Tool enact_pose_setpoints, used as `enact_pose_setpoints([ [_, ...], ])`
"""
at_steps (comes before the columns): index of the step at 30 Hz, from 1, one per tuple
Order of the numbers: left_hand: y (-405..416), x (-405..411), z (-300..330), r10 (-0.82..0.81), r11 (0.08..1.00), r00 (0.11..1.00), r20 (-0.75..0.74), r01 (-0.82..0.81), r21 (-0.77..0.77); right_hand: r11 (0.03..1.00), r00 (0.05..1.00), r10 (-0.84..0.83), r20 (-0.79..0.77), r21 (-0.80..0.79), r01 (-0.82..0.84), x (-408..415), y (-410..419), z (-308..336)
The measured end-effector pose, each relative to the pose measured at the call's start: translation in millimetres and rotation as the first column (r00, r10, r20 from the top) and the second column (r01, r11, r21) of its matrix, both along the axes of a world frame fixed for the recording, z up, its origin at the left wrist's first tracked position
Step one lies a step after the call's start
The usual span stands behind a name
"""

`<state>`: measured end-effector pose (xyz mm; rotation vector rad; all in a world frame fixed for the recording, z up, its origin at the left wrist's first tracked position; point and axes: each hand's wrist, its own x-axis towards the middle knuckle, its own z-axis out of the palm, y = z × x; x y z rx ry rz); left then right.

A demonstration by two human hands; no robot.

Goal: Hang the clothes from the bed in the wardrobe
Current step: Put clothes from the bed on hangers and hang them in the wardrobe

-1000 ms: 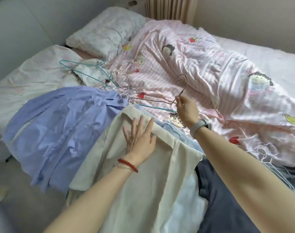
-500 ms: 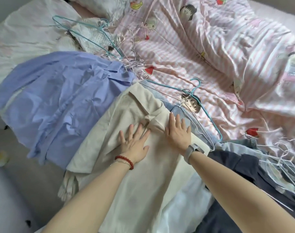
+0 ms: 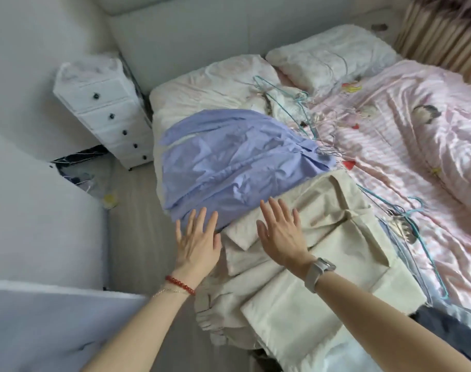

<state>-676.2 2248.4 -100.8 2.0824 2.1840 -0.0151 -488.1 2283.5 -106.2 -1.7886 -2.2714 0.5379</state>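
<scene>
A cream garment (image 3: 333, 253) lies spread over the near edge of the bed (image 3: 202, 87), partly over the side. A blue-lilac shirt (image 3: 229, 157) lies flat just beyond it to the left. My left hand (image 3: 196, 242) is open, fingers spread, at the blue shirt's near hem by the bed's edge. My right hand (image 3: 282, 234) is open, palm down over the cream garment's left part. Neither hand holds anything. A teal wire hanger (image 3: 416, 237) lies to the right of the cream garment, and more hangers (image 3: 290, 103) sit tangled near the pillows.
A pink striped duvet (image 3: 406, 146) covers the right of the bed. A white pillow (image 3: 333, 55) lies at the head. A white drawer unit (image 3: 105, 111) stands on the floor left of the bed. A dark garment (image 3: 448, 328) lies at the bottom right.
My view has swung left and pulled back. Both hands have moved left across the cream garment; the left one now reaches the blue shirt's hem. One second ago my right hand held a hanger.
</scene>
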Motion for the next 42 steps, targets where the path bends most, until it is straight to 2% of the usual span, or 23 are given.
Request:
enact_pose_setpoints([
  [2,-42,-52,21,0.140,0.987,0.990,0.031,-0.142,0.069,0.989,0.989,0.145,-0.017,0.030,-0.144,-58,-17,16],
  [4,-94,-106,42,0.302,0.938,0.952,0.053,-0.307,0.161,0.950,0.950,0.310,-0.029,0.058,-0.308,-123,-43,32],
  [6,-143,-152,57,0.419,0.872,0.907,0.040,-0.415,0.261,0.879,0.880,0.473,-0.027,0.080,-0.470,-175,-75,48],
  [7,-196,-190,70,0.518,0.806,0.855,0.024,-0.498,0.319,0.797,0.800,0.599,-0.012,0.109,-0.595,-225,-111,61],
  [8,-231,-214,79,0.578,0.762,0.816,0.010,-0.544,0.351,0.737,0.742,0.670,-0.016,0.136,-0.662,-257,-134,69],
  [10,-255,-233,87,0.606,0.727,0.796,0.010,-0.558,0.400,0.709,0.715,0.698,-0.044,0.178,-0.682,-280,-150,78],
  [13,-356,-285,110,0.778,0.556,0.628,0.022,-0.703,0.444,0.537,0.544,0.839,-0.037,0.220,-0.814,-363,-226,95],
  [16,-450,-319,124,0.883,0.400,0.469,0.002,-0.754,0.521,0.385,0.384,0.922,-0.057,0.257,-0.886,-430,-300,111],
  [20,-547,-338,145,0.960,0.212,0.279,0.027,-0.785,0.581,0.206,0.184,0.978,-0.098,0.320,-0.925,-495,-382,130],
  [24,-622,-350,171,0.994,0.081,0.107,-0.002,-0.735,0.673,0.064,-0.014,0.977,-0.211,0.361,-0.931,-549,-457,154],
  [28,-681,-353,196,0.999,-0.033,-0.040,0.009,-0.650,0.760,-0.055,-0.192,0.922,-0.337,0.376,-0.925,-596,-530,175],
  [32,-734,-356,215,0.970,-0.173,-0.241,0.037,-0.576,0.799,-0.203,-0.360,0.829,-0.428,0.369,-0.907,-632,-600,201],
  [35,-770,-363,220,0.910,-0.330,-0.407,0.082,-0.591,0.736,-0.250,-0.422,0.770,-0.479,0.382,-0.889,-653,-647,227],
  [37,-790,-370,219,0.858,-0.443,-0.504,0.094,-0.638,0.630,-0.287,-0.437,0.765,-0.473,0.357,-0.889,-660,-675,239],
  [39,-803,-375,213,0.834,-0.488,-0.548,0.055,-0.689,0.536,-0.316,-0.428,0.787,-0.445,0.305,-0.898,-663,-700,246],
  [42,-811,-380,203,0.842,-0.480,-0.539,0.029,-0.723,0.497,-0.318,-0.391,0.833,-0.391,0.240,-0.917,-660,-725,248],
])
